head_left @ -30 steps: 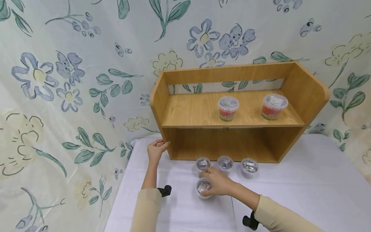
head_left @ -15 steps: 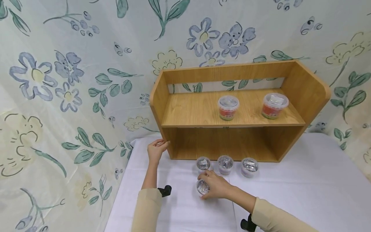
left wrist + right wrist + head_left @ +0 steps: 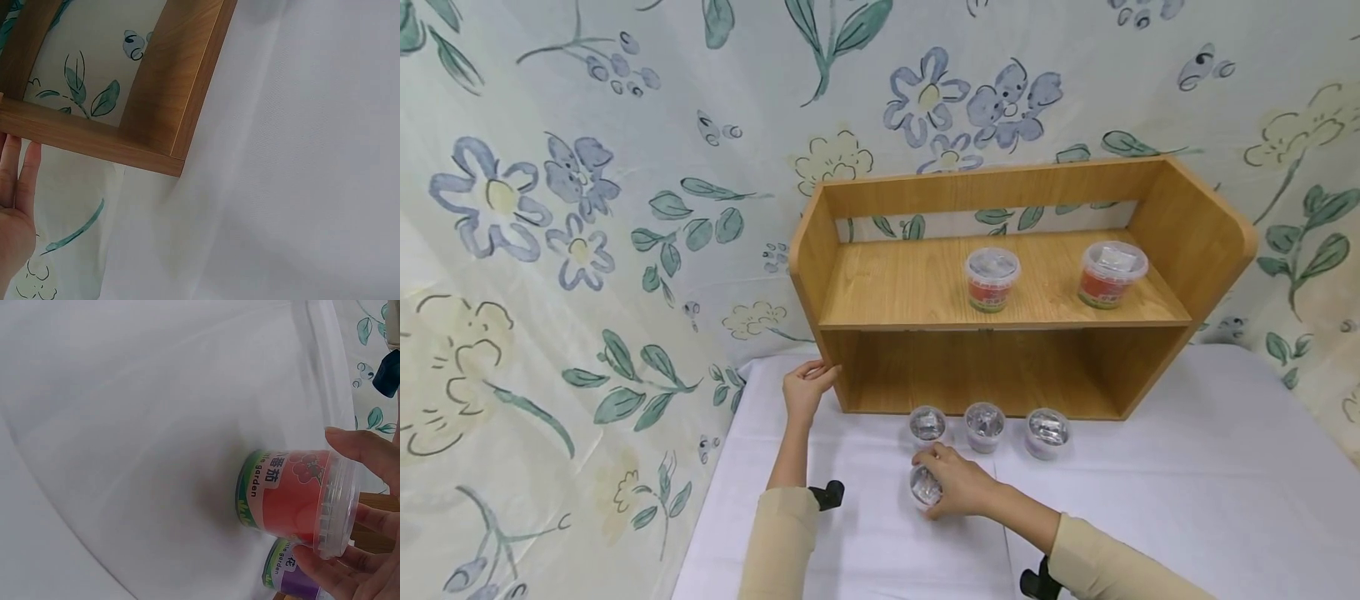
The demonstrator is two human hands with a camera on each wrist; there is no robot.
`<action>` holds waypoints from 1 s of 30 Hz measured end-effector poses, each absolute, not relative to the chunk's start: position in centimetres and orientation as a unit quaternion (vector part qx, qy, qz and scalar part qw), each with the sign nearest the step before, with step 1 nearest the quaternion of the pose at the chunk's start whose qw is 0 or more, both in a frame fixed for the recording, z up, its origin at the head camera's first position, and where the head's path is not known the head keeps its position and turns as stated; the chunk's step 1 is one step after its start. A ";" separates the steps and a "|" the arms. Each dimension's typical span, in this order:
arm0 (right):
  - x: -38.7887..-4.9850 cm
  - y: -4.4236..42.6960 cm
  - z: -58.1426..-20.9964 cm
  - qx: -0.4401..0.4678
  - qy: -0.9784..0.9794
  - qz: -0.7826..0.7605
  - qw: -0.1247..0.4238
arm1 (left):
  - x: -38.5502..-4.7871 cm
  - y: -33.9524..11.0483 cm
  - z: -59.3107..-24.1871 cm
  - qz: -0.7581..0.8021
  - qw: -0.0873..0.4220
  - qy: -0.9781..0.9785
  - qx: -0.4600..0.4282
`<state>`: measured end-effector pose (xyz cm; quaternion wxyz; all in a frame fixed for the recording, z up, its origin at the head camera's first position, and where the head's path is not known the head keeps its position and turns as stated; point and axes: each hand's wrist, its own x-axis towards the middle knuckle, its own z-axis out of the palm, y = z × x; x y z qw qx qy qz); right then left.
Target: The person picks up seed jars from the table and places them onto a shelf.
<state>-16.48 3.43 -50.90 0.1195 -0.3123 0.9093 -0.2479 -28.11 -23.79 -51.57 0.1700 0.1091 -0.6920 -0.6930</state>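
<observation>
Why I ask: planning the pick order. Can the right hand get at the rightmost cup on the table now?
Probably not straight away: the right hand holds the red-labelled cup. If it lets go, nothing seems to block its way to the rightmost cup.
</observation>
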 end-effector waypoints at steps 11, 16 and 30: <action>-16.4 3.3 -50.8 -0.323 0.906 -0.250 0.111 | -28.1 -23.7 -51.7 -0.696 0.179 -0.686 0.114; -16.4 3.2 -50.5 -0.323 0.907 -0.245 0.111 | -28.0 -23.7 -51.8 -0.695 0.180 -0.686 0.114; -17.4 4.2 -44.4 -0.311 0.913 -0.246 0.098 | -28.1 -23.4 -52.0 -0.679 0.187 -0.698 0.128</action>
